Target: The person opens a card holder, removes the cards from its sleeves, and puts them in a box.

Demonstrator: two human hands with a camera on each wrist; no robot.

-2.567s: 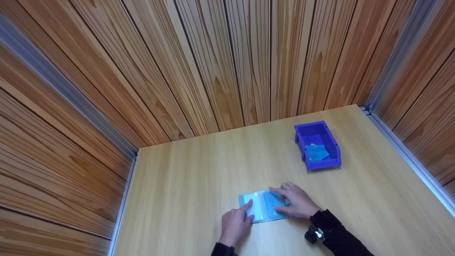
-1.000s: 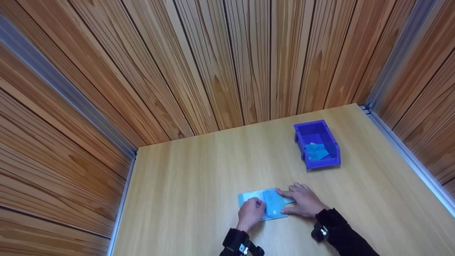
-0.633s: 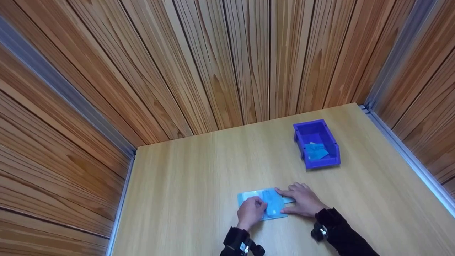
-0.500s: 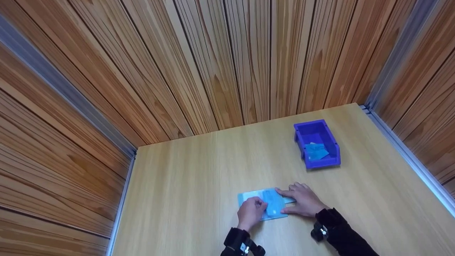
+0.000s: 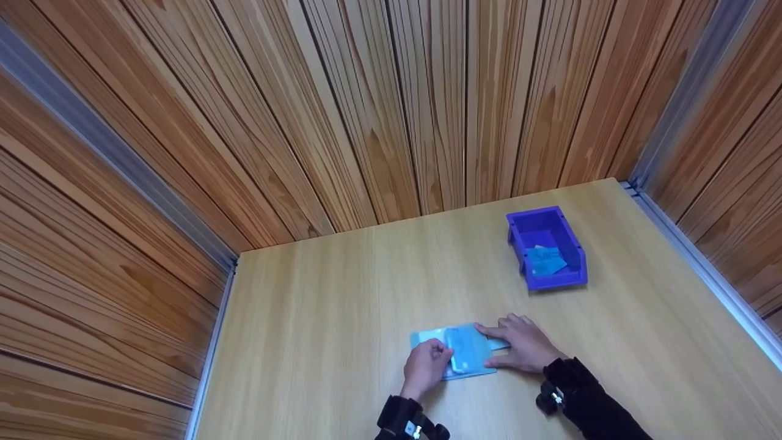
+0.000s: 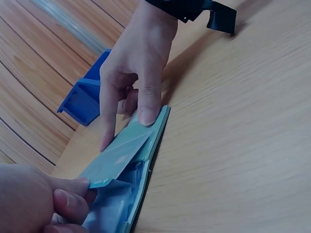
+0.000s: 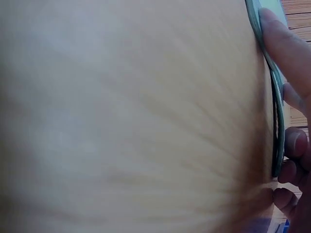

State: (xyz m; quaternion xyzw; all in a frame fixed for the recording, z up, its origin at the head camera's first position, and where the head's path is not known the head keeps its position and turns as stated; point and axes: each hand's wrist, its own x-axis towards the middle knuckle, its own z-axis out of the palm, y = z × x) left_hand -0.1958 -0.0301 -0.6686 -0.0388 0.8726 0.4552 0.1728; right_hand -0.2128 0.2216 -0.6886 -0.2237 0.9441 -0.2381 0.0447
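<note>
A light-blue card holder (image 5: 482, 360) with clear sleeves lies spread flat on the table. My left hand (image 5: 425, 366) pinches the edge of a thin blue leaf (image 5: 467, 349); I cannot tell whether it is a card or a sleeve page. In the left wrist view this leaf (image 6: 116, 158) tilts up from the holder, with clear sleeves below it. My right hand (image 5: 522, 345) rests on the holder's right part, thumb near the front edge and forefinger near the back. In the right wrist view, its thumb (image 7: 286, 53) touches the holder's edge.
A purple open-front bin (image 5: 557, 282) stands toward the back right of the wooden table (image 5: 305, 336), with blue card-like pieces (image 5: 545, 261) inside. Wood-plank walls (image 5: 366, 110) rise behind and at both sides.
My left hand has gone from lying on the left page to pinching the leaf, then drawn slightly left with its edge. My right hand has shifted a little rightward.
</note>
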